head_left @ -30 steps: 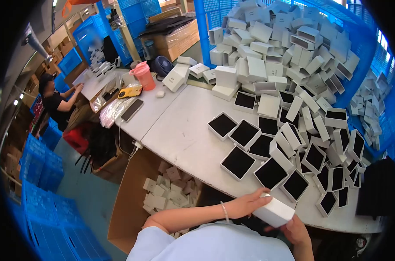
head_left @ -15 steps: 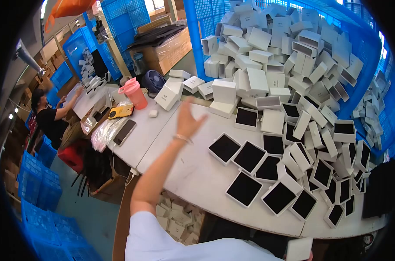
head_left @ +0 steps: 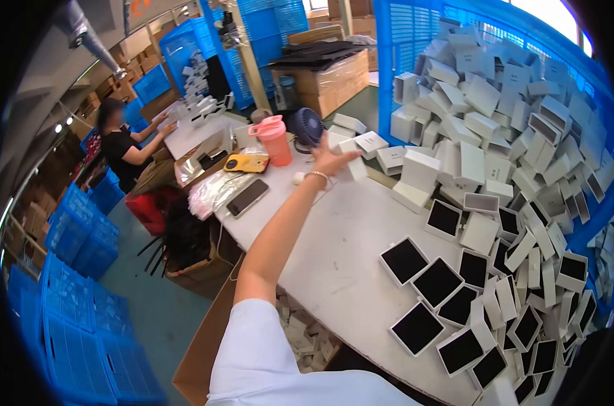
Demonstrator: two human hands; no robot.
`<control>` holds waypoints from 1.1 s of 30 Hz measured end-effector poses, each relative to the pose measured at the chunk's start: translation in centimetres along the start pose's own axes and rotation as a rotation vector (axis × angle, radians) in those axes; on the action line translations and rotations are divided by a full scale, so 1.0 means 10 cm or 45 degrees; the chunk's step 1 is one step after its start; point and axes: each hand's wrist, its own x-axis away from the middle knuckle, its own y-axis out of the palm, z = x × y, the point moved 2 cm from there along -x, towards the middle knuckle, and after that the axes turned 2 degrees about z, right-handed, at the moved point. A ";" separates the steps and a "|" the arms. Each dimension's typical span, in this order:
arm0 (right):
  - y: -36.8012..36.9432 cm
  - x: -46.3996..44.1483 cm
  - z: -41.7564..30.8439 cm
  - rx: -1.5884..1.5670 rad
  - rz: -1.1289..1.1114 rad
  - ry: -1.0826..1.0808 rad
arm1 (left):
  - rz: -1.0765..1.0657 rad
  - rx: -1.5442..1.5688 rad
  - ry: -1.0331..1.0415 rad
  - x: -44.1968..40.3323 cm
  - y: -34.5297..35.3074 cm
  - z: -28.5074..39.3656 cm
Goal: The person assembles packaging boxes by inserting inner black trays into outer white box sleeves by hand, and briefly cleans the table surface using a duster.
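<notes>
My left hand [head_left: 332, 162] reaches out over the far part of the table, its fingers spread and the thumb pointing right. It overlaps a white box [head_left: 353, 170] and seems to touch it; a firm hold does not show. Just beyond the hand stands a dark blue fan [head_left: 307, 126]. More white boxes [head_left: 371, 143] lie to its right. My right hand is out of view. At the bottom edge a blurred white box [head_left: 502, 392] shows in part. Several open boxes with black inserts [head_left: 416, 329] are spread on the right side of the white table [head_left: 320, 260].
A blue crate [head_left: 386, 74] heaped with white box sleeves [head_left: 479, 95] rises at the back right. Left of my hand are a pink jug [head_left: 274, 142], a yellow device [head_left: 246, 163] and a phone [head_left: 248, 197]. Another person [head_left: 124, 152] sits at the far left.
My left hand has moved further out, onto the white box near the fan. The view has turned left. The right hand, partly visible earlier with a white box, has left the view.
</notes>
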 end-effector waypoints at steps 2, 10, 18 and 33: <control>0.52 -0.44 -0.35 0.187 -0.225 -0.357 | -0.537 0.723 -0.281 0.86 -0.13 0.38; 2.04 -1.02 -0.69 1.144 -0.450 -1.446 | -1.140 1.174 -0.805 2.74 0.05 0.21; 1.99 -0.91 -0.37 1.163 -0.416 -1.296 | -0.853 1.225 -0.887 3.54 -0.28 0.24; 1.54 -0.93 -0.28 1.275 0.013 -1.306 | -0.706 1.349 -0.537 4.17 -0.15 0.39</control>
